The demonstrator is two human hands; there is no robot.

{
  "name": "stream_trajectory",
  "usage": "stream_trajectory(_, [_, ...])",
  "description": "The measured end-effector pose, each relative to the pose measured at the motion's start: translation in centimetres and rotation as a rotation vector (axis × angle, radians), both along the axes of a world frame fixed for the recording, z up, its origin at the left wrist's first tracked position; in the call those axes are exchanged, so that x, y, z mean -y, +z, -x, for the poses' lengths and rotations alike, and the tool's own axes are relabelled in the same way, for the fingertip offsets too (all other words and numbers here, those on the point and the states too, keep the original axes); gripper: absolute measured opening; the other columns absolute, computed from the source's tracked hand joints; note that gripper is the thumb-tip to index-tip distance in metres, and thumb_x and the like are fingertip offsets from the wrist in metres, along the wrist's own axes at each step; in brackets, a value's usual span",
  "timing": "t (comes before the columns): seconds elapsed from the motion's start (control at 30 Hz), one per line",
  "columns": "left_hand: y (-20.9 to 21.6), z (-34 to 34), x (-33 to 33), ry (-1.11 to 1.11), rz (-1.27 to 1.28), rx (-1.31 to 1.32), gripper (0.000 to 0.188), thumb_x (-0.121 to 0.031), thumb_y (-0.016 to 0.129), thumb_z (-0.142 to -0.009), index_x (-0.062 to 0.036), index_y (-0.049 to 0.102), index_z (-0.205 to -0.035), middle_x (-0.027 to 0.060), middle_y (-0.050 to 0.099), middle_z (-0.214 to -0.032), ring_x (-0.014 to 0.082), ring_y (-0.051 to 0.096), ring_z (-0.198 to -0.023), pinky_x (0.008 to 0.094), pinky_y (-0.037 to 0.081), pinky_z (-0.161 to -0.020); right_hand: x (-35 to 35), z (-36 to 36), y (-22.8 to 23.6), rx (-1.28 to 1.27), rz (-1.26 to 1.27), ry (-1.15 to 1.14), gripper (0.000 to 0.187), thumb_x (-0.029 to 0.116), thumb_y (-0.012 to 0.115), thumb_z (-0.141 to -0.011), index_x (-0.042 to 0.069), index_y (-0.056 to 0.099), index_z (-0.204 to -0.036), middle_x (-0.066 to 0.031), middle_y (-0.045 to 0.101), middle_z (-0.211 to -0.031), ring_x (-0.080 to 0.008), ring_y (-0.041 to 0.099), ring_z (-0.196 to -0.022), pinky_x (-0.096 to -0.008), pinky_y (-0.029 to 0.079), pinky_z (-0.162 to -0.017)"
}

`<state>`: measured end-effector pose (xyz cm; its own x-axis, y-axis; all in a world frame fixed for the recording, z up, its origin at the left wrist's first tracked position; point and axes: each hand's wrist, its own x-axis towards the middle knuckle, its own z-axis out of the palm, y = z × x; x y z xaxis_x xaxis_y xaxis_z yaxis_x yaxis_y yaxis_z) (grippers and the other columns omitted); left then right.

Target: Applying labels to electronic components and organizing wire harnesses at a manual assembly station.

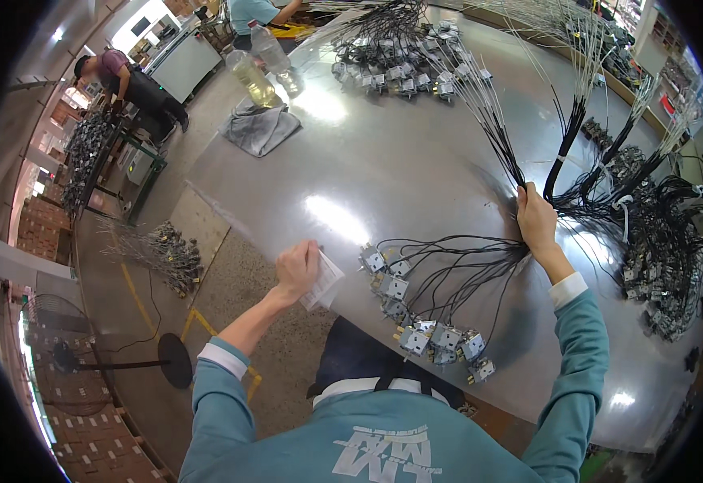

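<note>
My right hand (537, 221) is closed around a bundle of black cables (503, 143), whose pale thin ends fan out toward the far side. From below the grip the cables spread left to several small silver metal boxes (445, 338) with brass-coloured pins, lying along the table's near edge. My left hand (296, 270) is closed on a white paper slip (327, 282) beside the table's left front edge; part of the slip is hidden behind the fingers. Right of my right hand, another tied bundle of black cables (561, 161) rests on the metal table (287, 185).
More cable bundles with metal boxes (665, 274) crowd the right side, and another pile (404, 68) lies at the back. Two plastic bottles (256, 83) and a grey cloth (260, 129) sit back left. A floor fan (70, 354) stands left; two people work beyond.
</note>
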<state>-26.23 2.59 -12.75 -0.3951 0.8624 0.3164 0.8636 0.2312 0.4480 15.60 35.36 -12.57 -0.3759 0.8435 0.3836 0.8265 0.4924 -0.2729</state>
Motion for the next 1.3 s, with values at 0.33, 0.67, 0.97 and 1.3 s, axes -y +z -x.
stream_trajectory(0.33, [-0.2, 0.2, -0.2, 0.011, -0.02, -0.039, 0.034, -0.024, 0.055, -0.109, -0.0026, 0.064, -0.084, 0.023, 0.067, -0.077, 0.0456, 0.067, -0.069, 0.054, 0.049, -0.062, -0.1, 0.1, -0.2, -0.016, -0.026, 0.005, 0.034, 0.037, 0.049, -0.114, 0.006, 0.055, -0.1, -0.0189, 0.072, -0.079, -0.0462, 0.069, -0.069, -0.0566, 0.052, -0.059])
stream_trajectory(0.67, [-0.1, 0.0, 0.0, 0.032, -0.025, -0.025, 0.036, -0.024, 0.055, -0.109, -0.0025, 0.063, -0.082, 0.0227, 0.067, -0.077, 0.0454, 0.066, -0.07, 0.0535, 0.049, -0.063, -0.2, 0.1, -0.4, -0.031, -0.037, 0.006, 0.034, 0.037, 0.049, -0.114, 0.006, 0.059, -0.104, -0.0225, 0.068, -0.072, -0.0469, 0.068, -0.067, -0.0566, 0.05, -0.058])
stream_trajectory(0.97, [0.3, 0.7, -0.1, 0.04, 0.129, 0.26, 0.039, -0.03, 0.052, -0.112, -0.0011, 0.066, -0.091, 0.0202, 0.066, -0.074, 0.0366, 0.067, -0.068, 0.0474, 0.051, -0.065, -0.5, -0.8, 0.0, 0.008, 0.141, -0.043, 0.041, 0.04, 0.05, -0.112, 0.004, 0.061, -0.129, -0.023, 0.072, -0.111, -0.0432, 0.068, -0.105, -0.0535, 0.055, -0.085])
stream_trajectory(1.3, [16.0, -4.4, 2.4, -0.358, 0.179, 0.814, 0.036, -0.032, 0.048, -0.116, -0.0048, 0.062, -0.097, 0.0043, 0.061, -0.089, 0.013, 0.055, -0.082, 0.0318, 0.046, -0.073, 18.8, -1.4, 12.8, -0.361, 0.618, 0.511, 0.052, 0.02, 0.073, -0.098, 0.004, 0.06, -0.146, -0.0156, 0.064, -0.144, -0.0322, 0.063, -0.131, -0.0408, 0.046, -0.112])
